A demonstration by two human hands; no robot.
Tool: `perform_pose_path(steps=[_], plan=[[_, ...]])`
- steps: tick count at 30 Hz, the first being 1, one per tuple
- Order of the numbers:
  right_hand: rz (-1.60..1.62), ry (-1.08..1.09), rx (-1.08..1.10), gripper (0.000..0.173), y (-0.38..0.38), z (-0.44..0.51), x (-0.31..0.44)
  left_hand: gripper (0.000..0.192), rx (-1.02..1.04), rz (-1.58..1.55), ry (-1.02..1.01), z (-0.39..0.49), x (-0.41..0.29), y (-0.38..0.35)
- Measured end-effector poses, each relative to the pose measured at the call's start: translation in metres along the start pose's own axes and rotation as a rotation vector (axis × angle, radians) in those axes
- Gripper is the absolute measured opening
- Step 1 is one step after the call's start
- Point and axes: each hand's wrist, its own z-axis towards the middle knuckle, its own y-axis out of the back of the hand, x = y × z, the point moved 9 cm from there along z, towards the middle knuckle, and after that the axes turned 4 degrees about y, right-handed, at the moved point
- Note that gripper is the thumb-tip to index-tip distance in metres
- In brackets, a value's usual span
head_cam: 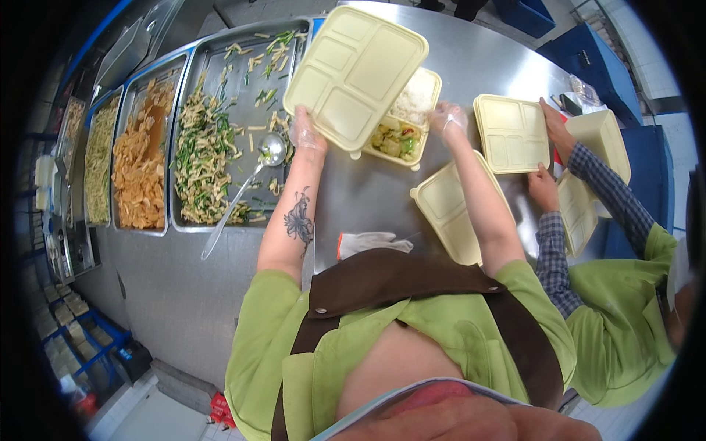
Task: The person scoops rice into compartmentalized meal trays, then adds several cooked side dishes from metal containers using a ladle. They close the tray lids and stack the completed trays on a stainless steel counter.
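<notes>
My left hand (306, 132), in a clear plastic glove, grips a pale yellow compartment lid (358, 71) by its near left edge. The lid is tilted over a meal box (417, 161) and hides much of it. White rice (413, 99) and a cooked vegetable dish (395, 138) show in the box's uncovered compartments. At the box's right rim is my gloved right hand (449, 118), its fingers bent; whether they pinch the rim cannot be made out. Under my right forearm lies another pale yellow lid or tray (449, 212).
Steel pans of food (207, 149) stand left, a ladle (237, 198) across the nearest. A white glove (372, 244) lies near me. At right, a co-worker's hands (546, 184) hold compartment lids or trays (510, 132), beside more pale yellow containers (601, 143) and blue bins (595, 71).
</notes>
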Motion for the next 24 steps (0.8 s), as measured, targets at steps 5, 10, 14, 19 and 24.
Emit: perform_pose_path(steps=[5,10,14,19,24], plan=[[0.397,0.302,0.137,0.044,0.043,-0.063,0.087,0.04,-0.015,-0.04,-0.221,-0.051,-0.018,-0.012],[0.862,0.122,0.062,0.037,0.045,-0.094,0.099,0.032,0.131,0.172,-0.211,-0.089,0.006,-0.044],[0.593,0.121,-0.213,0.024,0.061,-0.093,0.067,0.022,0.275,0.391,-0.109,-0.089,0.003,-0.038],[0.434,0.27,-0.273,0.03,0.04,-0.102,0.057,0.031,0.12,1.339,-0.734,-0.063,-0.038,-0.035],[0.209,0.137,-0.278,0.036,0.015,-0.089,0.034,0.022,0.097,1.359,-0.982,-0.057,-0.01,-0.028]])
